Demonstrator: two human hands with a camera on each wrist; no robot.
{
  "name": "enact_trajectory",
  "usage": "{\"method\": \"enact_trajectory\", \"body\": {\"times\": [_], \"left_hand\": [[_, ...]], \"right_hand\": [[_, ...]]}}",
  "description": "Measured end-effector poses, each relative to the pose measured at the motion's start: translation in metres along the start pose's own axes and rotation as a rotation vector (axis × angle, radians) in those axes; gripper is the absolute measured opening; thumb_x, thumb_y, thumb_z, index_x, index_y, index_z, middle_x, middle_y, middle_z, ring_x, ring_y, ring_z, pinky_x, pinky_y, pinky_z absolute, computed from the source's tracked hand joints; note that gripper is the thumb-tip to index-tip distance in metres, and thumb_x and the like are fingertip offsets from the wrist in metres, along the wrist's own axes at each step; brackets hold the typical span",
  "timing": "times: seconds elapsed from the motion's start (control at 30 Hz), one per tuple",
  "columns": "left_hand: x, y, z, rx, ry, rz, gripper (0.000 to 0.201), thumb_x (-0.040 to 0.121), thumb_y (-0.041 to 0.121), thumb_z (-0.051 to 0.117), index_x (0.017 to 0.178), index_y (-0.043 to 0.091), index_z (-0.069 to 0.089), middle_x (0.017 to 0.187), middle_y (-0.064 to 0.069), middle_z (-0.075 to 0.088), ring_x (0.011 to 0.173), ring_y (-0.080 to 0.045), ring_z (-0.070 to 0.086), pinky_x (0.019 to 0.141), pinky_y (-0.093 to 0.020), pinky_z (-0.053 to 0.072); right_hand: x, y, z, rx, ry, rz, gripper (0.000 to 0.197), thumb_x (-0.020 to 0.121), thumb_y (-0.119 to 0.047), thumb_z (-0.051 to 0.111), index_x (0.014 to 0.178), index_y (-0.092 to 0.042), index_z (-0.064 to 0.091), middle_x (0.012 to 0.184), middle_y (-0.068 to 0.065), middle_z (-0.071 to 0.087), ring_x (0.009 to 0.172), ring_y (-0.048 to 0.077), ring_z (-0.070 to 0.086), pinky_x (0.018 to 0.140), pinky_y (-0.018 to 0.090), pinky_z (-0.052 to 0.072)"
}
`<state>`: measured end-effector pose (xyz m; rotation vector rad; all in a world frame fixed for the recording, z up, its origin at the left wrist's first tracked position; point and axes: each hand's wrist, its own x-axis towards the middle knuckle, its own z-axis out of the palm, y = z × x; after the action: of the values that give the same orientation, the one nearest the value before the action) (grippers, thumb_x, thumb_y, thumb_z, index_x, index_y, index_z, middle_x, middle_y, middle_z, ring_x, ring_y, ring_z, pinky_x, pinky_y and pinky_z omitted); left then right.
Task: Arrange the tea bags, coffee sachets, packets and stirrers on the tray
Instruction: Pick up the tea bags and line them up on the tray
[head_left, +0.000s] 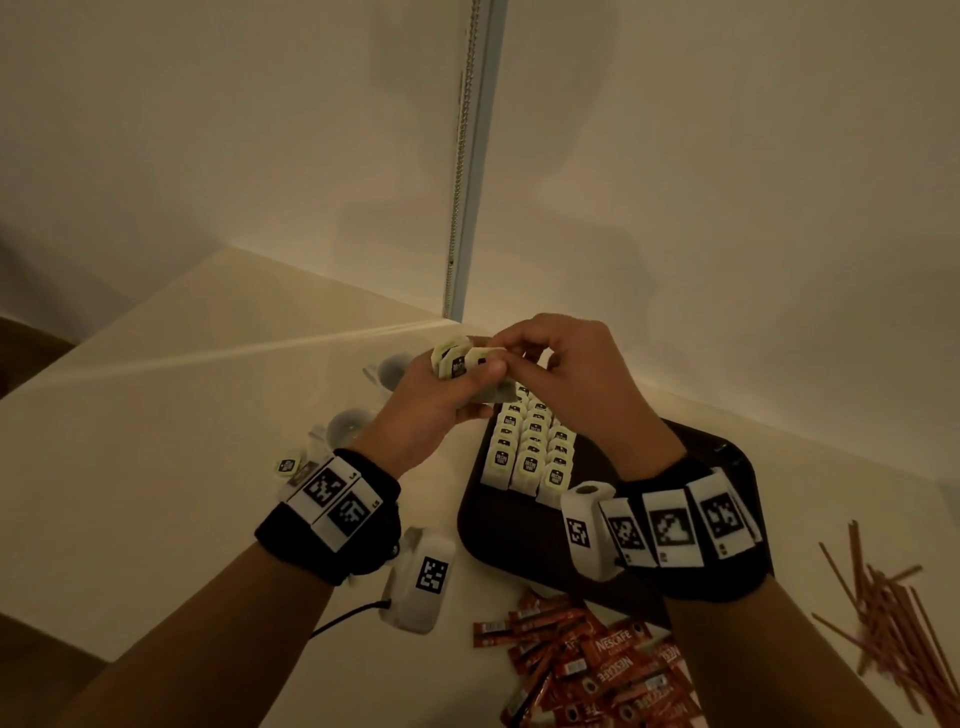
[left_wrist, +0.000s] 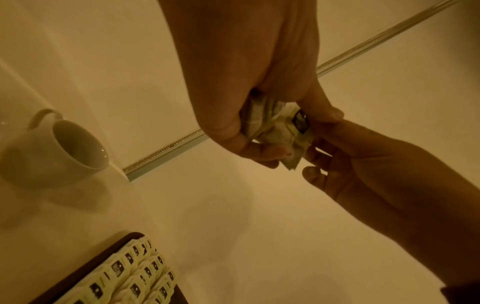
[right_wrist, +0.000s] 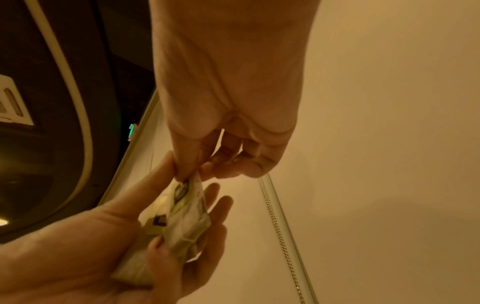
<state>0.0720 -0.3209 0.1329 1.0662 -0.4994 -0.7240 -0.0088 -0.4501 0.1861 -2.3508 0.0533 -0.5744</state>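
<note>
Both hands meet in the air just above the far end of the dark tray (head_left: 519, 540). The left hand (head_left: 431, 410) is curled round a small bundle of tea bags (head_left: 457, 358), which fan out above its thumb, while the right hand (head_left: 566, 374) pinches the top of one tea bag in that bundle between thumb and fingertips (right_wrist: 187, 170). The two hands touch at the bundle. On the tray, more tea bags (head_left: 530, 452) stand in three close rows along its far left part, labels facing up and toward the viewer. Just off the near edge of the tray lies a loose heap of red coffee sachets (head_left: 597, 670), and to the tray's right a scatter of brown stirrers (head_left: 888, 618) lies on the pale table (head_left: 182, 426). Left of the tray one single tea bag (head_left: 287, 466) lies flat on the table, with two white cups (head_left: 353, 423) beyond it, near the wall.
</note>
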Motion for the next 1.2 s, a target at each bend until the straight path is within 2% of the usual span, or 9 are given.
{"method": "enact_trajectory", "body": {"times": [0.1,0.27,0.37,0.5,0.67,0.77,0.9,1.03,1.2], "left_hand": [[0.001,0.001,0.001,0.014,-0.019,0.031,0.040,0.063,0.028,0.083,0.095,0.014,0.063,0.077,0.002,0.069,0.073,-0.013,0.068,0.053,-0.021,0.049],[0.000,-0.001,0.008,0.030,-0.032,0.033,0.021,0.069,0.004,0.067,0.088,0.010,0.062,0.071,-0.001,0.068,0.069,-0.014,0.065,0.048,-0.020,0.044],[-0.002,0.001,0.012,-0.032,-0.075,0.048,0.025,0.073,0.012,0.071,0.095,0.013,0.061,0.075,-0.001,0.067,0.071,-0.014,0.066,0.048,-0.020,0.044],[-0.004,0.000,0.012,0.035,-0.017,0.049,0.011,0.076,0.006,0.072,0.083,0.014,0.067,0.078,-0.005,0.070,0.071,-0.017,0.064,0.049,-0.021,0.044],[-0.009,-0.002,0.009,0.082,-0.070,0.033,0.031,0.064,0.015,0.082,0.092,0.021,0.070,0.090,-0.015,0.067,0.076,-0.025,0.062,0.050,-0.022,0.047],[-0.008,0.000,0.013,0.116,0.049,0.080,0.018,0.075,0.021,0.071,0.089,0.012,0.066,0.080,-0.009,0.068,0.068,-0.017,0.063,0.047,-0.022,0.045],[-0.006,-0.002,0.010,0.248,0.041,0.103,0.009,0.079,0.006,0.070,0.089,0.007,0.067,0.081,-0.014,0.066,0.067,-0.017,0.063,0.047,-0.022,0.044],[-0.008,-0.006,0.006,0.274,-0.007,-0.003,0.007,0.084,0.006,0.066,0.090,0.010,0.067,0.080,-0.004,0.069,0.067,-0.016,0.065,0.047,-0.021,0.045],[-0.016,-0.014,-0.011,-0.038,0.077,-0.343,0.022,0.085,0.025,0.060,0.103,0.012,0.056,0.091,-0.008,0.069,0.072,-0.018,0.066,0.053,-0.020,0.048]], "right_hand": [[0.002,-0.007,-0.003,0.038,0.013,0.000,0.011,0.084,-0.020,0.069,0.094,-0.020,0.074,0.073,-0.014,0.062,0.068,0.005,0.056,0.059,0.008,0.039],[0.006,-0.014,-0.010,0.024,-0.017,-0.021,0.009,0.084,-0.020,0.069,0.090,-0.020,0.075,0.072,-0.018,0.062,0.069,0.011,0.058,0.060,0.008,0.040],[0.005,-0.016,-0.013,0.013,-0.005,-0.023,0.007,0.084,-0.019,0.070,0.089,-0.020,0.075,0.072,-0.016,0.063,0.068,0.011,0.057,0.059,0.008,0.039],[0.005,-0.011,-0.018,0.025,0.042,-0.026,0.008,0.084,-0.018,0.069,0.089,-0.017,0.075,0.074,-0.010,0.065,0.068,0.007,0.055,0.059,0.007,0.037],[-0.001,-0.002,-0.020,0.049,0.059,0.020,0.008,0.085,-0.022,0.068,0.089,-0.019,0.074,0.079,-0.006,0.068,0.071,0.007,0.058,0.060,0.008,0.039],[-0.002,0.001,-0.018,0.077,0.074,0.021,0.007,0.085,-0.020,0.068,0.089,-0.019,0.075,0.081,-0.005,0.071,0.071,0.005,0.060,0.062,0.011,0.044],[-0.004,0.007,-0.016,0.126,0.097,0.058,0.008,0.085,-0.016,0.068,0.089,-0.015,0.074,0.082,-0.004,0.072,0.070,0.005,0.062,0.065,0.017,0.049],[-0.008,0.012,-0.013,0.165,0.075,0.072,0.008,0.084,-0.010,0.068,0.088,-0.014,0.073,0.080,-0.001,0.071,0.068,0.005,0.062,0.064,0.014,0.050],[-0.015,0.029,-0.011,0.133,0.103,0.121,0.007,0.085,-0.011,0.067,0.089,-0.015,0.073,0.078,-0.010,0.068,0.067,0.002,0.061,0.063,0.016,0.051]]}}
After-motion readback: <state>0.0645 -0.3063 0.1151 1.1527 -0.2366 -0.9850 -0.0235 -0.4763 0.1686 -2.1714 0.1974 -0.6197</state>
